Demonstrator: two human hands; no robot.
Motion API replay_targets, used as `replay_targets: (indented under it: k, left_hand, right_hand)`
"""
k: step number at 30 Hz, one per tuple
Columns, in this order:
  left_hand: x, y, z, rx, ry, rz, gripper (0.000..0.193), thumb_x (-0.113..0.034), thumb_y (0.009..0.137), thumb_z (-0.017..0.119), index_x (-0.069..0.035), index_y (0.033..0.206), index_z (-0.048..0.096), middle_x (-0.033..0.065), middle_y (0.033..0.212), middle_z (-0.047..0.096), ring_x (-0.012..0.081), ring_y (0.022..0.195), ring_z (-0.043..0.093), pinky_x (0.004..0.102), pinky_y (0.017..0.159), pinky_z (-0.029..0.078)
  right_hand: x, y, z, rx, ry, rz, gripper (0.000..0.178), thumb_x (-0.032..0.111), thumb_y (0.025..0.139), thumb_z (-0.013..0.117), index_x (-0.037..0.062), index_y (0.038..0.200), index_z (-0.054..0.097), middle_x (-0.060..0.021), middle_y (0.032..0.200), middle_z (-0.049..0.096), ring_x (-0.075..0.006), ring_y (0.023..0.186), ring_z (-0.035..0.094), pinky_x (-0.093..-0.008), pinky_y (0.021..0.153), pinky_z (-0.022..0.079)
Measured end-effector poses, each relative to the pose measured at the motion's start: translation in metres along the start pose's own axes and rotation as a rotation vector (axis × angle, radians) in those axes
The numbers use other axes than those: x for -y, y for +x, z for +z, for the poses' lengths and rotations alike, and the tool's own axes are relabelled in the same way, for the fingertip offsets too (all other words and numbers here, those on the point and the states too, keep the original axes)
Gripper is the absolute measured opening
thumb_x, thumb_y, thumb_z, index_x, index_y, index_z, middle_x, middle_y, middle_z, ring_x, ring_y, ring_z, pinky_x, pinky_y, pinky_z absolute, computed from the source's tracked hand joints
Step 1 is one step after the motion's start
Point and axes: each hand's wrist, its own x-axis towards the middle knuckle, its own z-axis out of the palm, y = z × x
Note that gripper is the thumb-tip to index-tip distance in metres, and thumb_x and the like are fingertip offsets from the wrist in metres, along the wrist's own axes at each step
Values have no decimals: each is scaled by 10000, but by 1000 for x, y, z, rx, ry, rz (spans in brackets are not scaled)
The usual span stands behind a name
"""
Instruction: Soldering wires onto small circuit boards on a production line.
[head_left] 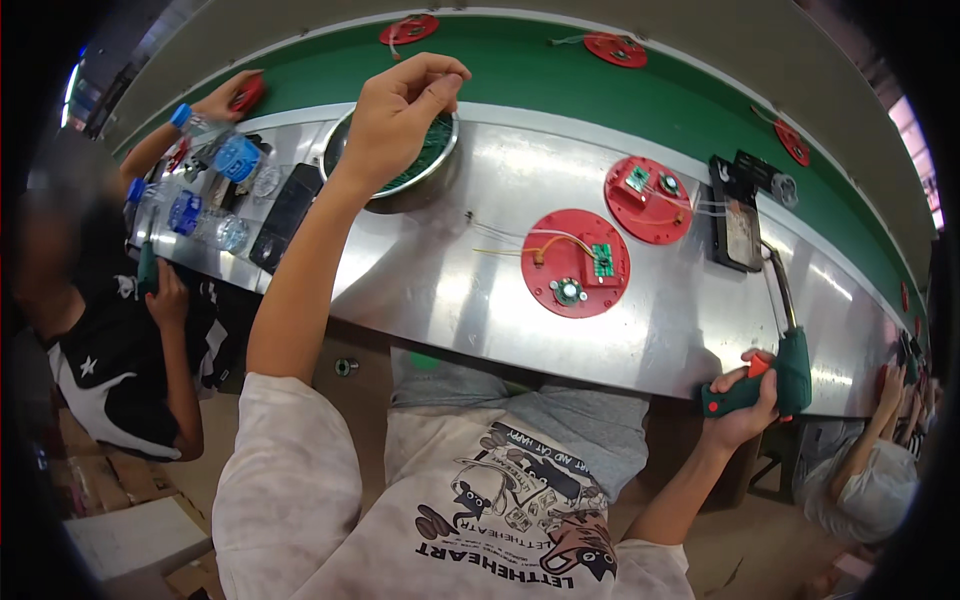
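We saw the left hand raised over the metal bowl at the far edge of the steel worktop, its fingers pinched narrow as if around something tiny; what it held, if anything, was too small for us to tell. The bowl's dark green contents showed past the wrist. The right hand was wrapped tight around the grip of a green power screwdriver, held low at the worktop's near edge, its cable curving up toward a black tray.

Between the hands lay a red disc bearing a small green circuit board, a round metal part and an orange wire; a second red disc sat just beyond it. More discs rode the green belt behind.

We judged this the picking step: a small piece taken from the bowl. The next move would call for carrying it to the nearer disc, seating it precisely, and bringing the screwdriver up upright over it.
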Motion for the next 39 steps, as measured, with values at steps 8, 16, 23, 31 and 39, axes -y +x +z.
replay_targets:
  k: [8,16,23,31,39]
  left_hand:
    - [-35,-86,97,227,336,346,89,-67,840,667,-7,906,672,120,768,636,261,721,625,349,636,504]
    - [1,-111,128,159,477,529,95,-67,780,677,-15,855,650,100,783,628,261,706,613,377,618,518]
    - [1,-117,132,136,553,568,113,-61,745,695,-28,832,631,88,732,590,247,675,595,363,592,503]
    - [2,-116,131,146,568,576,130,-58,734,696,-23,847,641,85,734,595,240,673,596,357,589,504]
    - [-2,-116,131,164,531,542,145,27,757,706,17,892,654,118,785,645,276,676,627,373,601,522]
  right_hand:
    - [1,-33,20,409,-50,83,536,168,891,624,-99,1337,491,-226,993,645,-184,494,583,-278,436,467]
    - [-2,-32,32,481,-95,144,448,119,904,590,-102,1289,526,-215,983,649,-187,512,583,-279,468,475]
    - [7,-29,29,579,-107,232,433,89,888,587,-102,1273,539,-215,974,646,-196,514,583,-287,456,480]
    - [10,-26,29,599,-135,237,422,80,876,597,-96,1256,552,-209,947,645,-196,515,583,-291,453,482]
    - [15,-22,34,559,-138,317,456,142,884,610,-100,1262,529,-207,897,635,-201,496,583,-297,443,489]
